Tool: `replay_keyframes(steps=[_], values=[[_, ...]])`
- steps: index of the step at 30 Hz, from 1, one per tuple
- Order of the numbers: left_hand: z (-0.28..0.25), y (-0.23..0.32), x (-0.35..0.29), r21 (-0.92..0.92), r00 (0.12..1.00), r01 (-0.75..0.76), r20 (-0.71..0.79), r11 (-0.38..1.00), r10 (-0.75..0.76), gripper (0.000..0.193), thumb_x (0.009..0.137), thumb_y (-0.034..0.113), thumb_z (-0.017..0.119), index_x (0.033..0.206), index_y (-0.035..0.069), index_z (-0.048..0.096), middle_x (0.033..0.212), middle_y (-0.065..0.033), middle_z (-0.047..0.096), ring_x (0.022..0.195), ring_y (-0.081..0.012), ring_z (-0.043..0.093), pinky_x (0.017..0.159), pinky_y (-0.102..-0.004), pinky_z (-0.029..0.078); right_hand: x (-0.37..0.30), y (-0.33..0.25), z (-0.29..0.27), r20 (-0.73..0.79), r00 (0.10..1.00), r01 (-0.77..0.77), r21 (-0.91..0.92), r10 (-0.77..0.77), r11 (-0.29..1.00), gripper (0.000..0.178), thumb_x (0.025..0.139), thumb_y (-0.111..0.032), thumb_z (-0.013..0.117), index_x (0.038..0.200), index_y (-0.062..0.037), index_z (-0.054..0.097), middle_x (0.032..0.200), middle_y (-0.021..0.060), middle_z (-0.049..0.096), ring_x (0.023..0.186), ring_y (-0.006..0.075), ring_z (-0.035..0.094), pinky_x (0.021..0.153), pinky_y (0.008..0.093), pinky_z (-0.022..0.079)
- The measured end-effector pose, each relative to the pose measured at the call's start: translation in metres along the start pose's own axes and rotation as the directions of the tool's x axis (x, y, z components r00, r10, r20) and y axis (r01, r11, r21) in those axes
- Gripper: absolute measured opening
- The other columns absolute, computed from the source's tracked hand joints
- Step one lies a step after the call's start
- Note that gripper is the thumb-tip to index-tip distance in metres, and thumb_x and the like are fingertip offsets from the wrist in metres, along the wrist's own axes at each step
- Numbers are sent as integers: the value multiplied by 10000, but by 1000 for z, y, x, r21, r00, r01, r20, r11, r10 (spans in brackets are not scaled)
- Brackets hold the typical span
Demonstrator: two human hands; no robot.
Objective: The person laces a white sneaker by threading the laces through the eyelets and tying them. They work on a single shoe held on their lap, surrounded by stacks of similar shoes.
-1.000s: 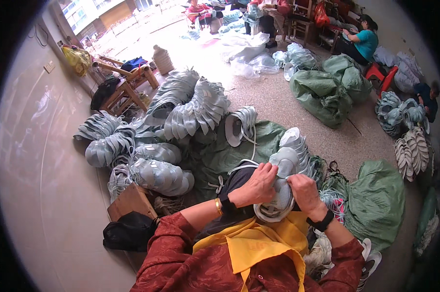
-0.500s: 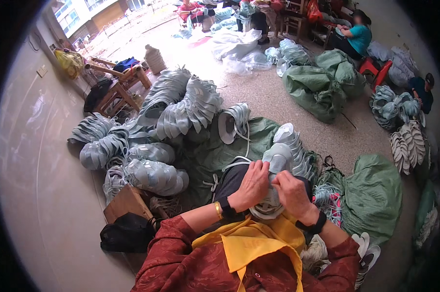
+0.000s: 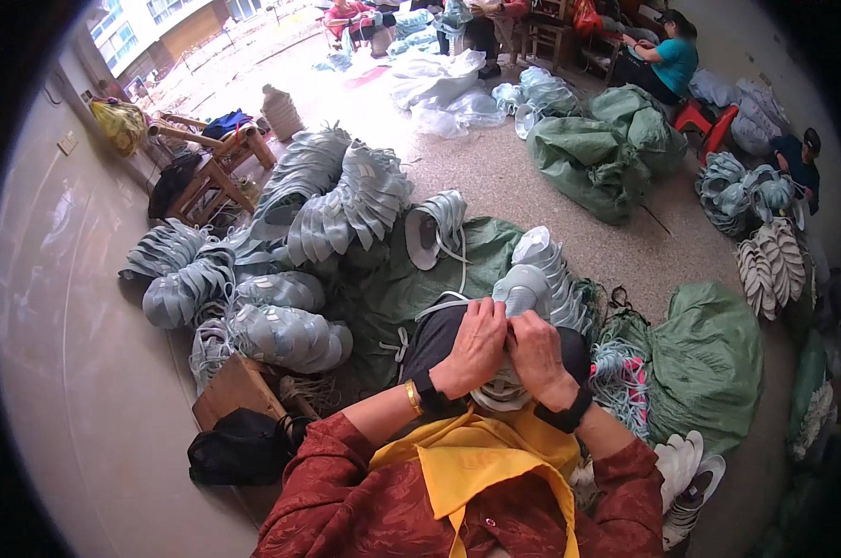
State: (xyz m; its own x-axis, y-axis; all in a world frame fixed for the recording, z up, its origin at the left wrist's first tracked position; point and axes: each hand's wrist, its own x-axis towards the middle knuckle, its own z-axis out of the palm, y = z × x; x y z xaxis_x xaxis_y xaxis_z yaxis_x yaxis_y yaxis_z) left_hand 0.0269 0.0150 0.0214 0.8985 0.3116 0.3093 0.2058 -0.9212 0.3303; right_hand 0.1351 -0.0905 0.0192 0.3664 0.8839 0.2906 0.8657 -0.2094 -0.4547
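Observation:
A pale grey-green shoe upper [image 3: 523, 286] rests over my lap, its rounded toe pointing away from me. My left hand [image 3: 479, 346] is closed at its left edge, fingers bent onto the upper. My right hand [image 3: 538, 358] is closed in a pinch just beside it, the fingertips of both hands nearly meeting over the upper's opening. What the right fingertips hold is hidden. A white shoelace [image 3: 445, 303] curves out by my left fingers. Beyond the upper, a row of nested shoe uppers [image 3: 555, 279] leans away from me.
Stacked uppers [image 3: 350, 200] lie to the left on a green sheet [image 3: 490, 244]. A wooden box [image 3: 239, 400] and a black bag [image 3: 244, 448] sit near my left arm. To the right are bundled laces [image 3: 615, 372] and a green sack [image 3: 704, 358]. Other people sit farther back.
My right hand has turned and moved slightly left, closer to my left hand, and now covers more of the upper. The whole view has shifted a little.

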Motion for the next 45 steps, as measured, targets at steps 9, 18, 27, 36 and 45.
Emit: replay_keyframes(steps=[9, 18, 27, 36, 45], values=[[11, -6, -1, -250, 989, 78, -102, 965, -107, 189, 774, -6, 590, 960, -23, 563, 990, -216, 552, 959, -404, 518, 824, -467, 419, 1, -3, 8, -90, 995, -37, 44, 41, 998, 70, 900, -110, 663, 888, -42, 650, 879, 169, 639, 812, 398, 664, 702, 482, 533], [3, -7, 1, -347, 977, 38, -182, 937, -107, 182, 843, 6, 594, 1000, 9, 503, 898, -213, 558, 882, -445, 563, 726, -508, 452, -2, -3, -19, -52, 997, 61, 106, -56, 993, 74, 871, -60, 674, 859, -14, 617, 850, 185, 638, 761, 381, 659, 668, 468, 522], [-3, -7, -4, -387, 972, -34, -226, 921, -59, 230, 814, -32, 626, 1001, 10, 500, 887, -175, 518, 865, -409, 543, 748, -479, 460, -20, -58, -192, 212, 965, -253, 577, 157, 777, 88, 900, -63, 744, 870, -14, 677, 769, -26, 652, 708, 27, 578, 611, 219, 458], [-78, 41, 31, -862, 991, -134, -132, 489, 39, 128, 932, 3, 686, 1007, 3, 582, 845, -62, 646, 742, -116, 603, 678, -271, 488, 13, -34, -193, 213, 956, -291, 629, 200, 721, 74, 954, -84, 725, 937, -20, 693, 812, -64, 637, 726, -10, 558, 615, 176, 452], [-87, 42, 45, -989, 995, 58, 47, 133, -84, 77, 1035, 69, 617, 1028, -4, 593, 910, -25, 686, 877, -60, 587, 786, -237, 493, 22, -17, -169, 6, 971, -141, 824, 241, 548, 141, 945, -73, 739, 1069, -7, 721, 875, 34, 741, 743, 74, 685, 646, 219, 574]])
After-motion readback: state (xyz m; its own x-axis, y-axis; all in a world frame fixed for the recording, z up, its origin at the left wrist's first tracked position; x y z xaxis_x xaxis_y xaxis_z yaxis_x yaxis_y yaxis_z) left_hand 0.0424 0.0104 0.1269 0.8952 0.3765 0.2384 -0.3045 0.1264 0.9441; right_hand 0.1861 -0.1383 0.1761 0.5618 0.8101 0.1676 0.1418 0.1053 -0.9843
